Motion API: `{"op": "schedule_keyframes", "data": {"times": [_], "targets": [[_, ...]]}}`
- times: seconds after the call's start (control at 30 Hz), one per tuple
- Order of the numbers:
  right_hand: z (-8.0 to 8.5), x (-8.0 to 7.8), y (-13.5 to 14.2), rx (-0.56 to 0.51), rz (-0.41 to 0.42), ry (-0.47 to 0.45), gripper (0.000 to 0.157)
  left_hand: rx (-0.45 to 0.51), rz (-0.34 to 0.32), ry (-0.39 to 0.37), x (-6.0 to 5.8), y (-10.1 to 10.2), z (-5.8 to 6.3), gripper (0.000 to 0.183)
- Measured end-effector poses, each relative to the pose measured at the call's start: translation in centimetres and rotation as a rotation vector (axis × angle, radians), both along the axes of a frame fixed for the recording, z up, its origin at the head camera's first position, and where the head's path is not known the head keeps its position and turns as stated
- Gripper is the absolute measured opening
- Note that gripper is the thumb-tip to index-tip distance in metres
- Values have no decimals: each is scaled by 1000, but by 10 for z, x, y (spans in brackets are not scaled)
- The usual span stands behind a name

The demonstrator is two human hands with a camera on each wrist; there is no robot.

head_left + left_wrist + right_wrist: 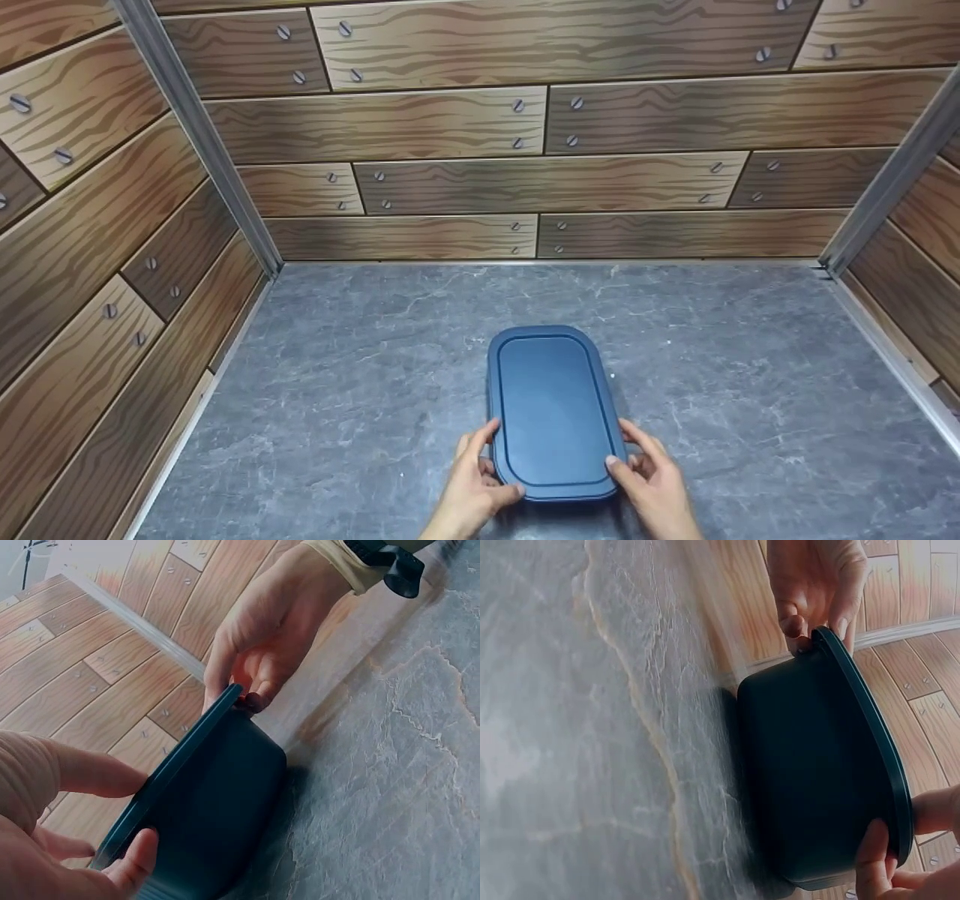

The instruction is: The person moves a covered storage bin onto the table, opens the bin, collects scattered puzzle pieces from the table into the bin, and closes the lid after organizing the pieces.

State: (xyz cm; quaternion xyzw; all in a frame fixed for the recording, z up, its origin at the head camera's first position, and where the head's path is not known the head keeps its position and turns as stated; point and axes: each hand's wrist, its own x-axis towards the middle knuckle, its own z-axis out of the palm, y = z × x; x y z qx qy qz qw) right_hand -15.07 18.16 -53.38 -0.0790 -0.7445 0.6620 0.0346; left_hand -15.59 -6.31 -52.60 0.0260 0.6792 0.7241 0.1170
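A blue rectangular food container with a raised-rim lid lies lengthwise in front of me, flat side up. My left hand pinches the lid rim at its near left corner, thumb over the edge. At the near right corner, my right hand grips the same rim, thumb on top and fingers underneath. Seen from the left wrist, the container's dark side wall tapers down toward the tabletop. From the right wrist, the lid edge runs between both hands, and the lid looks seated on the body.
A grey marbled tabletop spreads around the container. Wood-patterned panels form a back wall, a left wall and a right wall. Metal corner posts join them.
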Motion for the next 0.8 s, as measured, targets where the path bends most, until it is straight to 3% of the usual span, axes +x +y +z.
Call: {"op": "schedule_keyframes", "data": {"times": [0.27,0.8], "targets": [[0,-3,2,59,-12,-5,57,43,28,21,-2,-1,-1,87],[-1,-4,2,68,-19,27,56,-70,95,128,-5,-1,-1,67]]}}
